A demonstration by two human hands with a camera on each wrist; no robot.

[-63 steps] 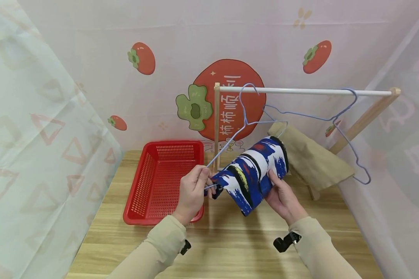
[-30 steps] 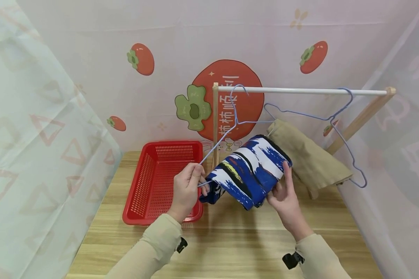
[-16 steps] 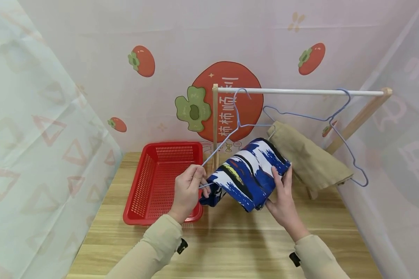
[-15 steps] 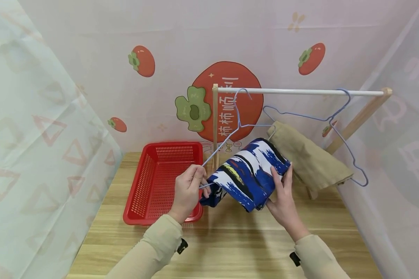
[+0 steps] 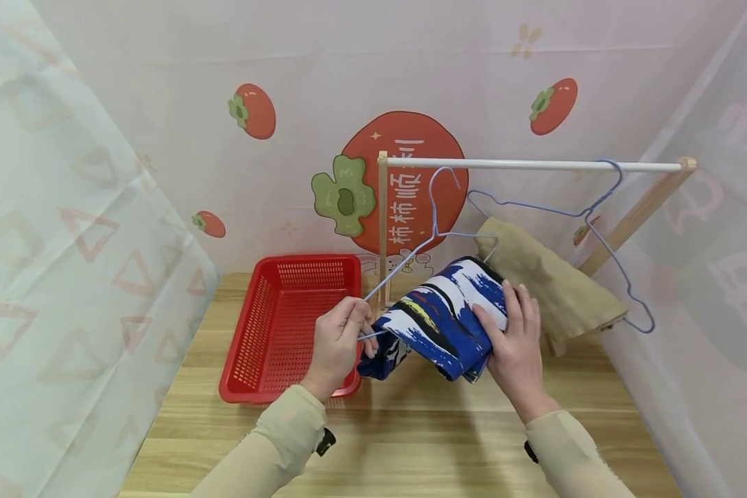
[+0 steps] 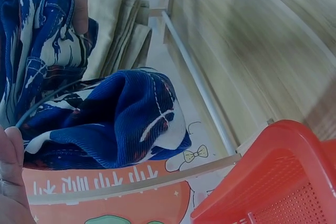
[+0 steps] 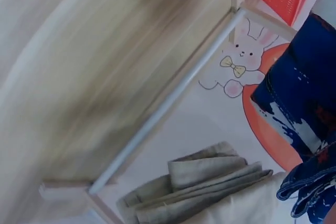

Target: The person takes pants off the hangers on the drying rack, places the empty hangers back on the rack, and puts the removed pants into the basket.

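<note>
In the head view my left hand (image 5: 339, 342) grips the lower left corner of a blue wire hanger (image 5: 434, 228), its hook in front of the rail. Folded over the hanger's bottom bar hang blue, white and black patterned pants (image 5: 438, 315). My right hand (image 5: 518, 342) rests on their right part, fingers fairly straight, thumb apart on the cloth. Seen from the left wrist, the pants (image 6: 121, 119) show a bunched fold with stitching, and my left fingers (image 6: 10, 156) sit by the hanger wire. The right wrist view catches only an edge of the pants (image 7: 299, 93).
A wooden rack with a white rail (image 5: 529, 164) stands behind. On it hangs a second blue hanger (image 5: 588, 211) with folded khaki pants (image 5: 548, 283). A red plastic basket (image 5: 230, 377) sits on the wooden table (image 5: 411, 449) at left. Printed sheets enclose the back and sides.
My right hand has moved from the near lower edge of the patterned pants up onto their right part. Lately the hanger and pants have sunk slightly. My left hand keeps its grip.
</note>
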